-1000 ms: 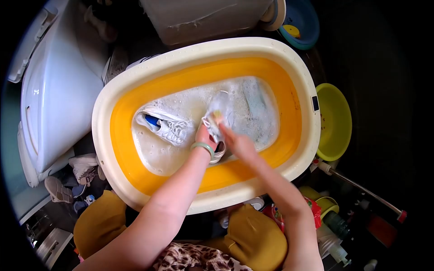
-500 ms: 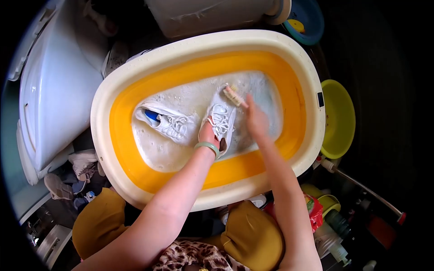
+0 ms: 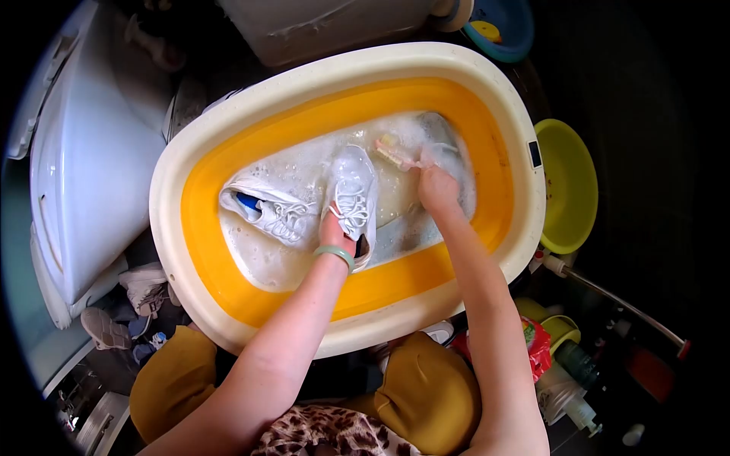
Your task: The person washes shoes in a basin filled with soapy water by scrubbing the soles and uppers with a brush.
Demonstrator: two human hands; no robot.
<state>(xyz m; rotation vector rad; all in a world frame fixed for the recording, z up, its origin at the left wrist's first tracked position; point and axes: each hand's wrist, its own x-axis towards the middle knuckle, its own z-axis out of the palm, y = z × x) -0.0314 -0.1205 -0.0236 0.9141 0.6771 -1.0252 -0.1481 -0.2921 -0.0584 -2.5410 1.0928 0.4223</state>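
Observation:
My left hand [image 3: 334, 229], a pale green bangle at its wrist, holds a white lace-up sneaker [image 3: 353, 169] by its opening. Part of that hand is hidden inside the shoe. My right hand [image 3: 439, 188] is closed round the handle of a scrubbing brush [image 3: 392, 154], which is at the soapy water just right of the sneaker's toe, apart from the shoe. A second white sneaker [image 3: 281, 216] with a blue insole lies to the left in the suds. Both shoes are inside a cream-rimmed, orange-walled tub [image 3: 169, 247].
A yellow-green basin [image 3: 570, 186] stands right of the tub, and a blue basin [image 3: 502, 30] at the upper right. White bathroom fixture [image 3: 87, 167] borders the left. Several other shoes [image 3: 144, 287] lie lower left; a metal rod [image 3: 623, 304] and bottles are lower right.
My right hand has drawn the brush off the sneaker's toe to the water on its right. The held sneaker has shifted slightly left and stands more upright in view.

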